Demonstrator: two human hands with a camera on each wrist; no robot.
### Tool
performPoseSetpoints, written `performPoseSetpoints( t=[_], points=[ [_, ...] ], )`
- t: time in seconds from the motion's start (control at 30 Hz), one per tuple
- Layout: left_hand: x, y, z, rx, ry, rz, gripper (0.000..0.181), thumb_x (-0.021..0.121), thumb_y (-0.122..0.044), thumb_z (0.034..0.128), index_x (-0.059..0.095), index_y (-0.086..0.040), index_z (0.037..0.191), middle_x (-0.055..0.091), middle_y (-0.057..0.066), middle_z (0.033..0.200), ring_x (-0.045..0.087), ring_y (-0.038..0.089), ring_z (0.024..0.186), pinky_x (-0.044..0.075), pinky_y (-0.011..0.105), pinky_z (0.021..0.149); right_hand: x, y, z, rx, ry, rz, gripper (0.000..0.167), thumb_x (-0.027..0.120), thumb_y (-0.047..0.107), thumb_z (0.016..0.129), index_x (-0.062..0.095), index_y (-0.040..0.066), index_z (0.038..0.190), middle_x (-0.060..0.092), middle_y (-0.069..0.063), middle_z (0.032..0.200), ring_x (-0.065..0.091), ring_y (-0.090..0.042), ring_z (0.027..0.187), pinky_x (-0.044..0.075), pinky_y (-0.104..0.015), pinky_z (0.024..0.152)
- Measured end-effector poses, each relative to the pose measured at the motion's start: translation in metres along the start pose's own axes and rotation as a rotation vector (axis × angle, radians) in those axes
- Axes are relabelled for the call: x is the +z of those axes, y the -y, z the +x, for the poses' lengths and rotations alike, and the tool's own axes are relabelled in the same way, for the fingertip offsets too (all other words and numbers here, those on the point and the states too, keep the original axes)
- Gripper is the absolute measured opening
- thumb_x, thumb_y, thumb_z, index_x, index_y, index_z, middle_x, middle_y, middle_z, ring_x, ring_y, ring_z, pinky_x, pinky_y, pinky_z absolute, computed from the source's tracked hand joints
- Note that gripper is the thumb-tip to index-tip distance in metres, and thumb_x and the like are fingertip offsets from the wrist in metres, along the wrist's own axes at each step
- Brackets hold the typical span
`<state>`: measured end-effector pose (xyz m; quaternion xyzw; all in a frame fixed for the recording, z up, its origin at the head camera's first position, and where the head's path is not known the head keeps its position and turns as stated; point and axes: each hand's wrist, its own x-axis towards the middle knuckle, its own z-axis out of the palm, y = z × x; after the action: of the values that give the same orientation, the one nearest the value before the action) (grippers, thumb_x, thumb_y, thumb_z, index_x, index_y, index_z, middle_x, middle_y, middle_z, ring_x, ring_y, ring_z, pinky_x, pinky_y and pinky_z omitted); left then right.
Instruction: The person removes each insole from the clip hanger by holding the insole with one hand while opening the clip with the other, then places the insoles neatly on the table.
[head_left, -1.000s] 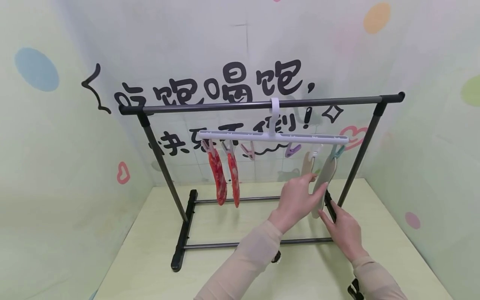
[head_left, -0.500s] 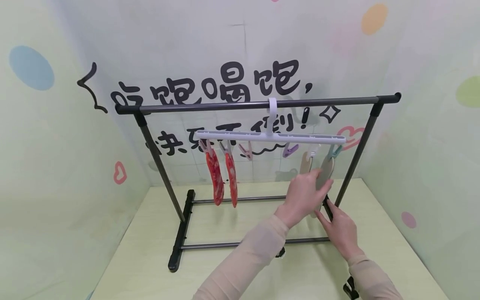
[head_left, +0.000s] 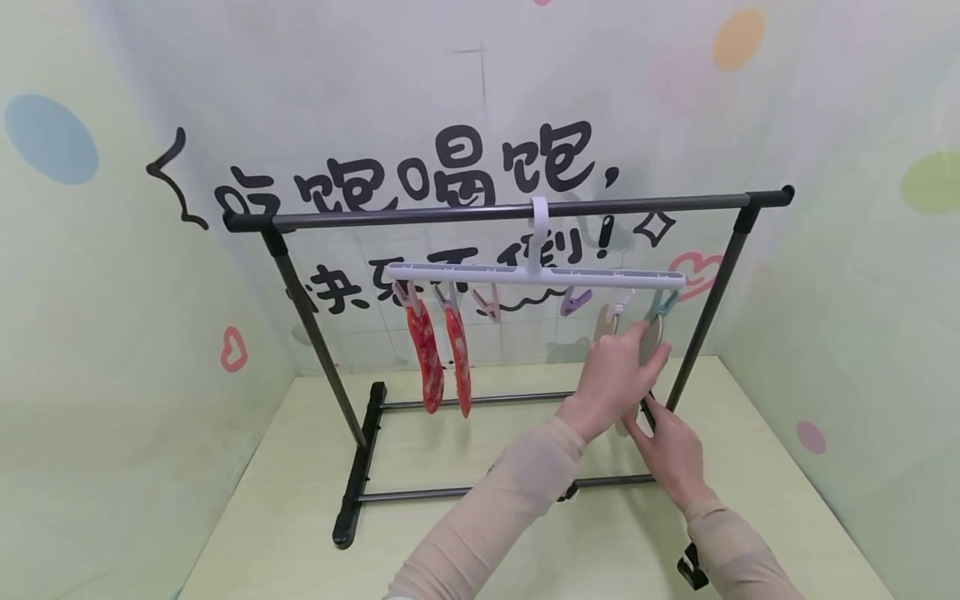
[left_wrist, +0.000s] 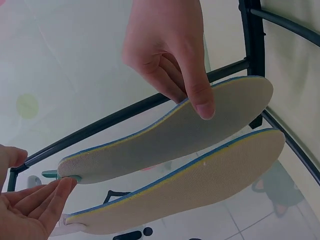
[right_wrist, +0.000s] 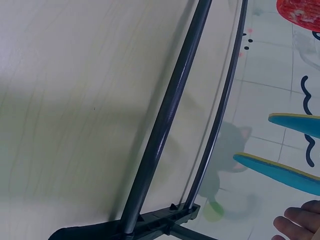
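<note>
A lavender clip hanger point(head_left: 480, 273) hangs on a dark rack bar. From its right end hang two insoles, beige on one face with blue and yellow edges. The near insole point(left_wrist: 150, 145) is in the teal clip point(head_left: 664, 302); the far insole point(left_wrist: 190, 200) is in the white clip point(head_left: 621, 302). My right hand point(head_left: 675, 454) pinches the near insole towards its lower end, thumb on its beige face. My left hand point(head_left: 611, 379) is higher up; its extended fingers point(left_wrist: 52, 197) touch that insole's clipped end, with the thumb apart.
Two red sausages point(head_left: 425, 358) hang from clips at the hanger's left. A pink clip point(head_left: 489, 304) and a purple clip point(head_left: 575, 302) hold nothing. The rack's bars and black feet point(head_left: 360, 467) stand on a pale tabletop point(head_left: 300, 533) before a printed backdrop.
My left hand has moved up along the near insole towards the teal clip. My right hand keeps its place at the lower part. The head view has shifted slightly.
</note>
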<state>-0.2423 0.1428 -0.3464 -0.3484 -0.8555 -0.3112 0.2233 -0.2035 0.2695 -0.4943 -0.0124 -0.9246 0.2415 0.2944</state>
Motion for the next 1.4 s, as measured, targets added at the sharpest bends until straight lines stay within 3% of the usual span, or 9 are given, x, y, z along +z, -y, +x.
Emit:
performPoseSetpoints(
  t=[0.3,0.47,0.77,0.87,0.97,1.17,1.3,1.4],
  points=[
    [0.003,-0.002,0.007,-0.029,0.031,-0.011,0.036,0.057,-0.033,0.1000,0.064,-0.004,0.121,0.057,-0.002,0.057,0.046,0.004,0.045,0.034,0.013,0.043,0.002,-0.001,0.003,-0.008,-0.021,-0.009,0.047,0.073,0.027,0.088,0.064,-0.002,0.124,0.071,-0.028,0.099,0.068,-0.044,0.078,0.052,-0.056,0.063],
    [0.006,-0.001,0.012,-0.049,0.032,0.010,0.031,0.057,-0.034,0.0998,0.066,-0.007,0.111,0.052,-0.005,0.054,0.044,0.003,0.042,0.033,0.014,0.043,0.006,0.000,0.006,-0.023,-0.038,-0.015,0.045,0.074,0.025,0.087,0.066,-0.003,0.122,0.071,-0.027,0.091,0.068,-0.043,0.072,0.051,-0.053,0.058],
    [0.008,-0.001,0.021,-0.032,0.057,0.031,0.024,0.052,-0.035,0.1022,0.061,-0.014,0.095,0.048,-0.010,0.054,0.047,0.002,0.045,0.039,0.017,0.055,0.009,0.000,0.006,-0.016,-0.018,-0.006,0.045,0.072,0.025,0.090,0.065,-0.004,0.123,0.072,-0.026,0.089,0.068,-0.039,0.068,0.051,-0.051,0.056],
    [0.009,-0.003,0.024,-0.048,0.071,0.028,0.025,0.051,-0.036,0.1027,0.058,-0.015,0.091,0.047,-0.010,0.054,0.047,0.003,0.045,0.037,0.016,0.052,0.010,-0.001,0.007,-0.003,-0.006,-0.010,0.046,0.071,0.027,0.091,0.064,-0.004,0.124,0.072,-0.026,0.092,0.069,-0.039,0.069,0.052,-0.051,0.057],
    [0.009,-0.004,0.025,-0.064,0.074,0.034,0.026,0.051,-0.037,0.1027,0.057,-0.015,0.089,0.047,-0.009,0.053,0.048,0.003,0.045,0.035,0.015,0.047,0.010,-0.002,0.008,0.004,0.001,-0.022,0.043,0.070,0.028,0.091,0.066,-0.003,0.121,0.072,-0.024,0.085,0.067,-0.036,0.064,0.051,-0.048,0.054],
    [0.010,-0.004,0.027,-0.055,0.051,0.040,0.028,0.052,-0.037,0.1023,0.056,-0.016,0.086,0.048,-0.010,0.054,0.047,0.002,0.046,0.033,0.015,0.048,0.011,-0.003,0.007,-0.016,-0.029,-0.038,0.033,0.070,0.020,0.091,0.068,-0.006,0.112,0.067,-0.016,0.067,0.054,-0.023,0.048,0.041,-0.038,0.044],
    [0.011,-0.004,0.026,-0.050,0.042,0.037,0.027,0.052,-0.037,0.1021,0.058,-0.015,0.088,0.047,-0.010,0.054,0.046,0.002,0.045,0.033,0.014,0.046,0.012,-0.005,0.006,-0.008,-0.028,-0.041,0.024,0.069,0.013,0.091,0.069,-0.006,0.105,0.063,-0.012,0.063,0.041,-0.016,0.046,0.034,-0.033,0.043],
    [0.011,-0.004,0.026,-0.051,0.040,0.043,0.027,0.052,-0.037,0.1020,0.059,-0.015,0.089,0.047,-0.010,0.053,0.046,0.002,0.044,0.033,0.014,0.045,0.012,-0.005,0.006,-0.001,-0.026,-0.036,0.018,0.067,0.012,0.092,0.069,-0.004,0.100,0.064,-0.012,0.064,0.041,-0.014,0.047,0.034,-0.033,0.044]
  ],
)
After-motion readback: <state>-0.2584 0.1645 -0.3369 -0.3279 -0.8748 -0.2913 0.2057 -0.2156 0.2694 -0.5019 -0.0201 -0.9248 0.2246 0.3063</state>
